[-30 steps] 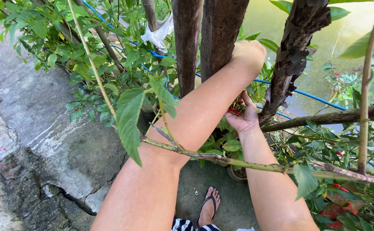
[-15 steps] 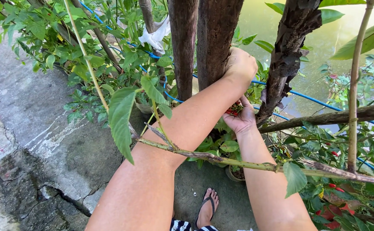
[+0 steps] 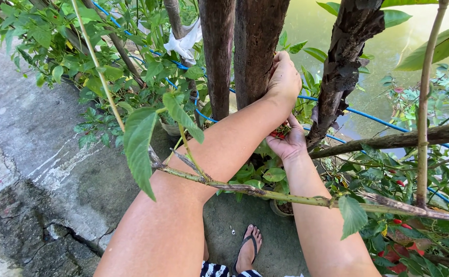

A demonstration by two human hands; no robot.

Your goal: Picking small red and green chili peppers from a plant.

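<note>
Cupping a small heap of red chili peppers (image 3: 280, 133), the right hand (image 3: 289, 141) lies palm-up; they look light, thin-skinned, best pinched by the stem. Left hand (image 3: 284, 78) curls around foliage beside a post (image 3: 255, 46).

Hands (image 3: 286, 110) between two posts (image 3: 255, 46), pond (image 3: 388, 56) behind.

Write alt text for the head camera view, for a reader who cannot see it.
Seen from above, a person's left hand reaches between dark wooden posts while the right hand cups small red peppers among green leafy plants. A blue cord runs along the posts; greenish water lies beyond, cracked concrete below.
</note>
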